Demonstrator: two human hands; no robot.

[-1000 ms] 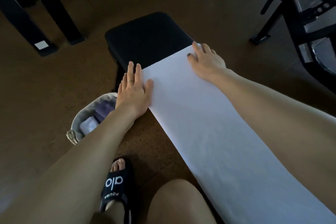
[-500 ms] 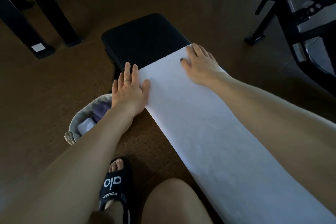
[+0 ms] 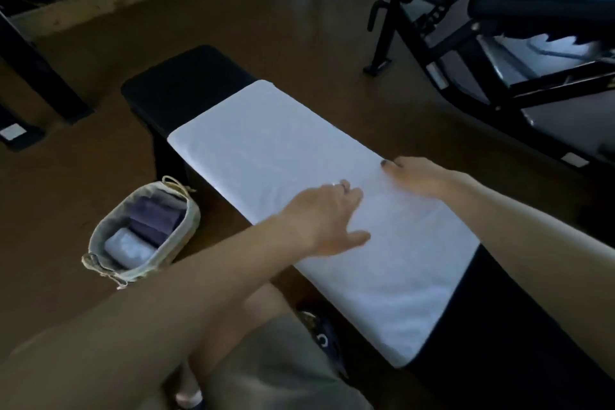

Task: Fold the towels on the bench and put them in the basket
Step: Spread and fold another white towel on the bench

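A long white towel (image 3: 266,143) lies flat along the black padded bench (image 3: 186,83), folded into a narrow strip. My left hand (image 3: 327,220) rests flat on the middle of the towel, fingers spread, a ring on one finger. At the towel's far edge my right hand (image 3: 416,176) lies flat with its fingers straight. A light fabric basket (image 3: 100,243) stands on the floor to the left of the bench. Inside it are folded purple towels (image 3: 154,216) and a white one (image 3: 128,245).
An adjustable black weight bench (image 3: 499,43) stands at the right rear. Dark rack legs (image 3: 43,83) rise at the far left. Brown floor surrounds the bench. My knee and a sandalled foot (image 3: 319,339) are below the towel.
Both hands have slid back from the towel's far end to its middle. The view has shifted, so the whole towel and its near end show.
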